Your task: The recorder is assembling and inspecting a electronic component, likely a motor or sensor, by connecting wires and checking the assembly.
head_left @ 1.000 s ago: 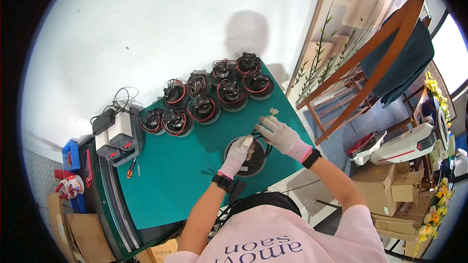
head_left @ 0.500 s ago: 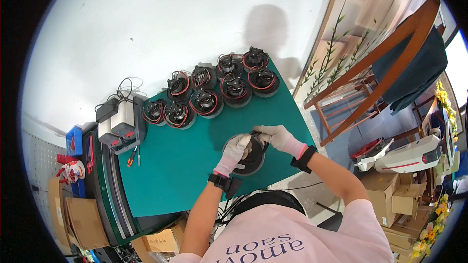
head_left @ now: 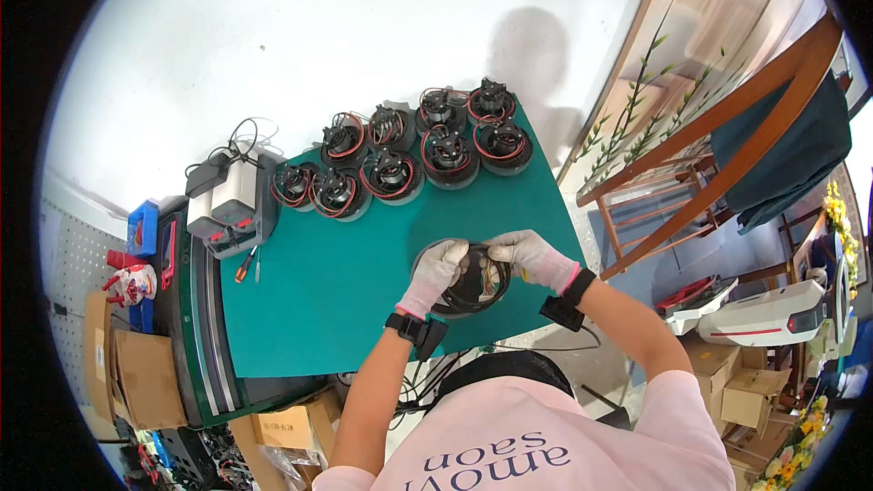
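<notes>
A round black wheel-like unit (head_left: 466, 287) lies on the green mat (head_left: 309, 309) near the front edge. Over its top a black cable (head_left: 505, 282) is wound into a loop. My left hand (head_left: 438, 275), in a pale work glove, pinches the cable at the unit's upper left side. Gloved the same way, my right hand (head_left: 529, 257) has its fingertips closed on the cable at the upper right. Small coloured wire ends show near the middle of the loop. Each wrist wears a black strap with a small box.
Several similar units (head_left: 391, 175) with red and black cables stand in two rows at the back. Left are a grey-and-white device (head_left: 238, 205) and a screwdriver (head_left: 245, 265). A wooden chair (head_left: 718, 150) stands right; cardboard boxes (head_left: 759, 395) sit on the floor there.
The cable now forms a wider loop over the unit, with coloured wires showing. My right hand has shifted slightly right and down, and the view has moved a little.
</notes>
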Available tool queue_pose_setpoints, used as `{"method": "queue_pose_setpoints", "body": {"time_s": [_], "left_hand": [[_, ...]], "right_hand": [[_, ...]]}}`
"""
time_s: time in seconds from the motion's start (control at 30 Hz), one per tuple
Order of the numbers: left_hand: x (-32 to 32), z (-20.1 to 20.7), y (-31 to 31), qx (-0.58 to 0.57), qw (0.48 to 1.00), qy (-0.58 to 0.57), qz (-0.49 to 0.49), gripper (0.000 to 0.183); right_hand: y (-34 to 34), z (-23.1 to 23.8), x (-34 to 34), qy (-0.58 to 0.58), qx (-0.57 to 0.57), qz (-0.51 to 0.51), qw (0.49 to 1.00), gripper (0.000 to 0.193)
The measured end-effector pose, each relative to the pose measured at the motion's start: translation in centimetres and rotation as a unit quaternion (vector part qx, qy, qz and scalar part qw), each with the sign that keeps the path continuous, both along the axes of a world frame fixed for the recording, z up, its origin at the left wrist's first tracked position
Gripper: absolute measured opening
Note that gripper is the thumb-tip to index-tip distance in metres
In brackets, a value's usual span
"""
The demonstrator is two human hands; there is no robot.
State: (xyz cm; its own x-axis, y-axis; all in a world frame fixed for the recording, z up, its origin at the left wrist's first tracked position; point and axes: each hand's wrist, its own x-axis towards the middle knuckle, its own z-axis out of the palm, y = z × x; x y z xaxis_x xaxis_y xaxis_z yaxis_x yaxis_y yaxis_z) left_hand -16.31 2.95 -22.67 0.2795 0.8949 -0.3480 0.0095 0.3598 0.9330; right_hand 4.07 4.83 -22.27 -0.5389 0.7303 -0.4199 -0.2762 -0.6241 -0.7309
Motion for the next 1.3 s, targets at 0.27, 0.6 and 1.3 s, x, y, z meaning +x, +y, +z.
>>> {"method": "queue_pose_setpoints", "body": {"time_s": [0.27,0.6,1.3], "left_hand": [[0.3,-1.4,-0.4,0.076,0.995,0.05,0.044,0.038],[1.3,-1.5,-0.8,0.098,0.985,0.087,0.113,0.043],[1.5,-1.5,-1.1,0.21,0.956,0.162,0.122,0.045]], "right_hand": [[0.5,-1.4,0.3,0.083,-0.025,0.051,0.995,0.027],[-1.1,0.8,-0.3,-0.147,0.181,0.028,0.972,0.035],[-0.7,-2.1,0.7,0.065,0.07,0.032,0.995,0.046]]}}
